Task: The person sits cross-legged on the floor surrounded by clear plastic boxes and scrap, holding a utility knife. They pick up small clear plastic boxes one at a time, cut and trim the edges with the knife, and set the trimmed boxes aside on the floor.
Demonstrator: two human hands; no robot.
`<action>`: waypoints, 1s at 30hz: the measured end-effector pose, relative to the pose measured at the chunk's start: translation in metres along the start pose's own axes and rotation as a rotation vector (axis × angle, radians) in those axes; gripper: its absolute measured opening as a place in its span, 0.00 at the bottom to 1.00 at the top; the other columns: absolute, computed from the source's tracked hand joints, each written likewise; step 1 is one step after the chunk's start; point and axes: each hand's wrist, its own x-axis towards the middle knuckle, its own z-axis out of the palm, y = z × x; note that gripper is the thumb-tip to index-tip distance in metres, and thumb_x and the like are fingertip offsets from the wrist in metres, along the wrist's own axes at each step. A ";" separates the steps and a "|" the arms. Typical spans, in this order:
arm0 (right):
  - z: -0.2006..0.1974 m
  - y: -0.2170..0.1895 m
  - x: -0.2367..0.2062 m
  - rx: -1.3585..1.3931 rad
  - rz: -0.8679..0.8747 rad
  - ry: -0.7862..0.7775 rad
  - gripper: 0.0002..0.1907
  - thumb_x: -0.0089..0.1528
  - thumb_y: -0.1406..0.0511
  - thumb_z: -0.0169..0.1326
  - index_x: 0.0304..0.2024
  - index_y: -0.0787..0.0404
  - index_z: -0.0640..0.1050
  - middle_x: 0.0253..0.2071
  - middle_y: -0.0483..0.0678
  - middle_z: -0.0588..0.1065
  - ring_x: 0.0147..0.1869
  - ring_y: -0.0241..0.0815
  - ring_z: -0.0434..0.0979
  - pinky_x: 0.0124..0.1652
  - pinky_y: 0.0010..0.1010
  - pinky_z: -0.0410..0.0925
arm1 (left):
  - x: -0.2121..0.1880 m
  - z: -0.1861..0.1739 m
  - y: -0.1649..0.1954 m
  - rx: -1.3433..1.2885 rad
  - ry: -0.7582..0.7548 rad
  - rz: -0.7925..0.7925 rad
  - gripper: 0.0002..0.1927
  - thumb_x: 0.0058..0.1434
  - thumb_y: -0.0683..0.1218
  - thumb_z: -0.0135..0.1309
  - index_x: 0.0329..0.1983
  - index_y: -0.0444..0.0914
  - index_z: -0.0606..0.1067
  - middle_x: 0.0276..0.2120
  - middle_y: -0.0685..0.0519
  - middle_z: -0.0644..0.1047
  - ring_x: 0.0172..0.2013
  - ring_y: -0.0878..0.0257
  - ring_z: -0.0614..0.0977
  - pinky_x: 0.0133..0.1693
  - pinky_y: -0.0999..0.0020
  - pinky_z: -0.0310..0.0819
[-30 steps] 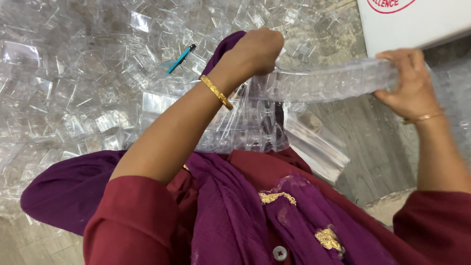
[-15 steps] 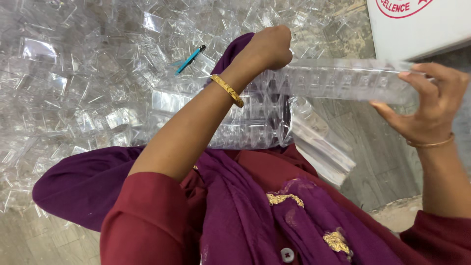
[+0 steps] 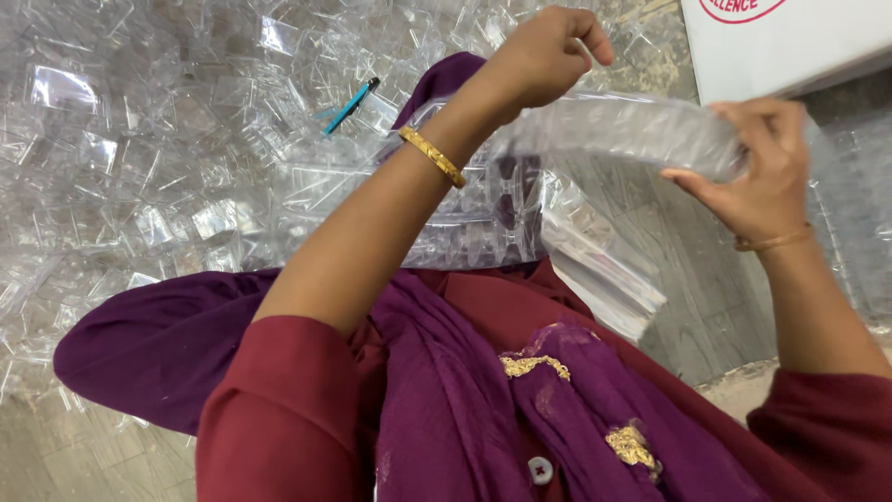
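Held up between the left hand (image 3: 544,58), fist closed on its left end, and the right hand (image 3: 757,172), fingers curled round its right end, the stack of clear plastic trays (image 3: 623,130) looks slippery and may fan apart onto the pile of clear pieces (image 3: 158,186).

Plastic tray strip (image 3: 632,130): clear. Loose plastic pieces (image 3: 167,158): clear. Pen (image 3: 350,105): blue, black tip. Bangle (image 3: 432,156): gold. Scarf (image 3: 483,409): purple, gold embroidery. Sleeve (image 3: 279,409): maroon. Box (image 3: 790,42): white, red print.
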 end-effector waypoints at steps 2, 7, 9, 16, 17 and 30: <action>0.006 -0.002 0.001 0.295 0.320 -0.255 0.42 0.50 0.41 0.68 0.59 0.55 0.77 0.56 0.43 0.68 0.48 0.40 0.72 0.46 0.33 0.70 | 0.000 0.005 -0.003 0.015 0.007 -0.052 0.12 0.57 0.37 0.49 0.39 0.40 0.81 0.30 0.53 0.82 0.28 0.66 0.80 0.29 0.72 0.72; 0.016 -0.009 0.001 -0.111 -0.288 0.176 0.41 0.56 0.46 0.76 0.62 0.64 0.78 0.54 0.52 0.68 0.53 0.48 0.69 0.51 0.40 0.70 | 0.004 0.032 -0.005 -0.154 0.066 0.079 0.17 0.55 0.34 0.48 0.44 0.40 0.80 0.39 0.52 0.82 0.38 0.67 0.81 0.34 0.73 0.76; 0.018 -0.020 0.007 -0.034 -0.259 0.165 0.41 0.56 0.47 0.75 0.63 0.65 0.79 0.54 0.52 0.69 0.55 0.49 0.70 0.52 0.40 0.70 | 0.009 0.049 0.001 -0.181 0.096 0.120 0.20 0.53 0.34 0.47 0.46 0.41 0.79 0.41 0.53 0.82 0.40 0.65 0.82 0.36 0.71 0.78; 0.008 -0.064 0.018 0.085 -0.247 0.124 0.38 0.53 0.51 0.75 0.54 0.70 0.76 0.53 0.56 0.70 0.53 0.52 0.71 0.50 0.43 0.69 | -0.008 0.086 0.043 -0.036 0.171 0.219 0.20 0.52 0.38 0.54 0.48 0.48 0.76 0.44 0.59 0.81 0.46 0.66 0.84 0.42 0.68 0.82; 0.006 -0.065 0.019 -0.014 -0.361 0.192 0.36 0.52 0.54 0.76 0.52 0.71 0.77 0.53 0.57 0.71 0.54 0.56 0.71 0.51 0.46 0.69 | -0.012 0.087 0.048 0.015 0.197 0.261 0.20 0.53 0.40 0.57 0.49 0.48 0.76 0.45 0.60 0.81 0.47 0.66 0.84 0.44 0.68 0.81; -0.027 -0.087 0.014 0.154 -0.252 0.142 0.21 0.61 0.65 0.71 0.49 0.70 0.78 0.53 0.59 0.73 0.58 0.56 0.75 0.53 0.44 0.70 | -0.079 0.102 0.116 -0.159 0.289 0.431 0.19 0.58 0.38 0.47 0.51 0.50 0.72 0.49 0.62 0.76 0.48 0.66 0.84 0.50 0.69 0.83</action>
